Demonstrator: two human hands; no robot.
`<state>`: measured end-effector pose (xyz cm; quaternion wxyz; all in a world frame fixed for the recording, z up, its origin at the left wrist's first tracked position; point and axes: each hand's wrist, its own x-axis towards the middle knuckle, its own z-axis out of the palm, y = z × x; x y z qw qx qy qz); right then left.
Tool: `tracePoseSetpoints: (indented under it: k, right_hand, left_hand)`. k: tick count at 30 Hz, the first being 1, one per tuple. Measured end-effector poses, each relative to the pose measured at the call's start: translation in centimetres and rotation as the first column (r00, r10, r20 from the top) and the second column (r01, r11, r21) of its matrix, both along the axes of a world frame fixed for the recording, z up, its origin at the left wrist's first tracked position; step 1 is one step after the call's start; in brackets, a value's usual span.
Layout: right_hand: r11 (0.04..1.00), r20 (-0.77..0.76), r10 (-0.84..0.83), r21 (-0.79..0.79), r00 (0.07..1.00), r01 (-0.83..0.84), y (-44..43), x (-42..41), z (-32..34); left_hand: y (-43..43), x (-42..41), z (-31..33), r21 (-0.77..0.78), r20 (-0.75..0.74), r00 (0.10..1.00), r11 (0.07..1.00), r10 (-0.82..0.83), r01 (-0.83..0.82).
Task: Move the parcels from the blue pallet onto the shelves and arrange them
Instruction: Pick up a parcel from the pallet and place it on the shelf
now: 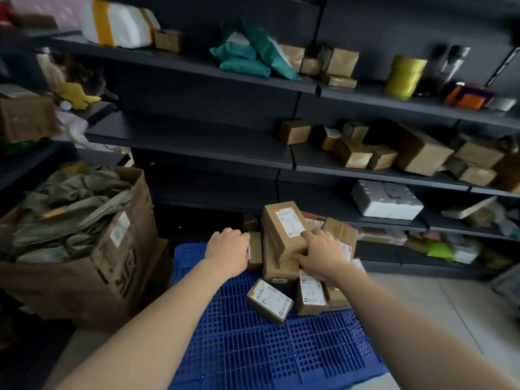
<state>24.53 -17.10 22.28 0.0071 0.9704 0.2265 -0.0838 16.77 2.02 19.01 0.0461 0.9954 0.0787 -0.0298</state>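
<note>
- Blue pallet point(253, 347) bottom centre; parcels point(298, 266) piled at its far edge.
- Right hand point(320, 254) spread, fingers on the top box point(284, 229); left hand point(228, 249) curled beside the pile, grip unclear.
- Stiff cardboard, likely light: grip opposite sides.

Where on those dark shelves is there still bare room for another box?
The middle shelf is bare left of a lone brown box. The top shelf has a gap between a small box and the green bags. Both right halves are crowded with boxes.
</note>
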Motion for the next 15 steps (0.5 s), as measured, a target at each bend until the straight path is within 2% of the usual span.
tracePoseSetpoints:
  k: [6, 15]
  right_hand:
    - [0.999, -0.087, -0.023, -0.041, 0.996, 0.019, -2.6, 6.8, -3.5]
    - [1.0, -0.227, -0.029, -0.009, 0.973, 0.028, -4.5, 17.4, -11.3]
  left_hand:
    - [-2.8, 6.7, -3.5, -0.054, -0.073, 0.997, 0.999, 0.006, -0.01]
    - [-6.6, 16.4, -10.4, -0.189, -0.199, 0.97, 0.966, 0.137, -0.175]
